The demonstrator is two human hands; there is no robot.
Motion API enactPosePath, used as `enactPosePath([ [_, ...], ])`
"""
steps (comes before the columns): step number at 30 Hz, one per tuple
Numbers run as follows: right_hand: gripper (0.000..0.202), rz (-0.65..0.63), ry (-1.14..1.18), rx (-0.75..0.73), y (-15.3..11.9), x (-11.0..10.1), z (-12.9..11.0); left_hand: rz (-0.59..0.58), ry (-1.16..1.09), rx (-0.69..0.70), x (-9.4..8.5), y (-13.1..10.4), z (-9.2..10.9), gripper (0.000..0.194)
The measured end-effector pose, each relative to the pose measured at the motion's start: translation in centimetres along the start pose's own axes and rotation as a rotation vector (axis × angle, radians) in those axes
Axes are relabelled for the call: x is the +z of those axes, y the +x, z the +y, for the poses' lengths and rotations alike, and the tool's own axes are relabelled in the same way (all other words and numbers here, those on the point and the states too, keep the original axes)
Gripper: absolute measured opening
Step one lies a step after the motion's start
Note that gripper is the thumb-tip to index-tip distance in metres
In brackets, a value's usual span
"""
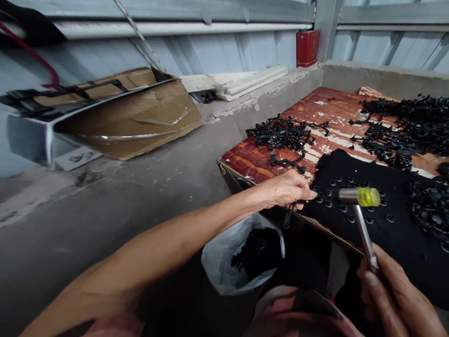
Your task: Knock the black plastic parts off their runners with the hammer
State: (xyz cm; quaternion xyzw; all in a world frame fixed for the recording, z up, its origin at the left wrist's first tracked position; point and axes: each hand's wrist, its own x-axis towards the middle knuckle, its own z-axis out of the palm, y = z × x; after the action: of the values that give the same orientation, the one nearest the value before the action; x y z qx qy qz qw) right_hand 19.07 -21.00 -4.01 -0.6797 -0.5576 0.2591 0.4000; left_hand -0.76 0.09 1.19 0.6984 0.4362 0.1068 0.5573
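Observation:
My left hand (289, 189) pinches a small black part (288, 217) at the table's front edge, and one end of the part hangs down. My right hand (394, 290) is wrapped round the handle of a mallet (365, 229) with a metal head and a yellow tip. The mallet head is over a black cloth (372, 238) on the table. Several small black rings (390, 218) lie on the cloth around and below the head. Just beyond my left hand, a pile of black parts (280, 133) rests on the reddish wooden table (245, 157).
More black parts (414, 121) are heaped at the table's right. Below the front edge, a white plastic bag (213, 267) holds black parts. A cardboard box (140, 121) is at the left; a red tin (307, 48) stands by the wall.

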Motion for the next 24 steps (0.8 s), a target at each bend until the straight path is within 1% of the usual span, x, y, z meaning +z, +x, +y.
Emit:
enactPosePath([
  [2, 0.050, -0.037, -0.143, -0.152, 1.1, -0.4, -0.4, 0.009, 0.007, 0.006, 0.1, 0.0, 0.1, 0.028],
  [5, 0.063, -0.049, -0.270, -0.378, 2.4, -0.6, -0.6, 0.018, 0.005, -0.007, 0.2, -0.1, 0.4, 0.028],
  [7, 0.068, -0.064, -0.338, -0.448, 2.9, -0.7, -0.5, 0.018, 0.004, -0.009, 0.2, -0.1, 0.5, 0.026],
  [11, 0.074, -0.130, -0.483, -0.437, 3.2, -0.9, -0.4, 0.021, 0.008, 0.003, 0.2, -0.2, 0.6, 0.026],
  [14, 0.075, -0.145, -0.551, -0.456, 3.3, -1.3, -0.8, 0.014, 0.012, -0.011, 0.2, -0.3, 0.6, 0.026],
  [18, 0.073, -0.139, -0.606, -0.517, 3.5, -1.7, -1.6, -0.015, -0.006, -0.020, 0.2, -0.2, 0.4, 0.022],
  [24, 0.069, -0.104, -0.626, -0.544, 3.9, -1.6, -2.1, -0.032, -0.054, -0.032, 0.2, -0.2, 0.3, 0.013],
])
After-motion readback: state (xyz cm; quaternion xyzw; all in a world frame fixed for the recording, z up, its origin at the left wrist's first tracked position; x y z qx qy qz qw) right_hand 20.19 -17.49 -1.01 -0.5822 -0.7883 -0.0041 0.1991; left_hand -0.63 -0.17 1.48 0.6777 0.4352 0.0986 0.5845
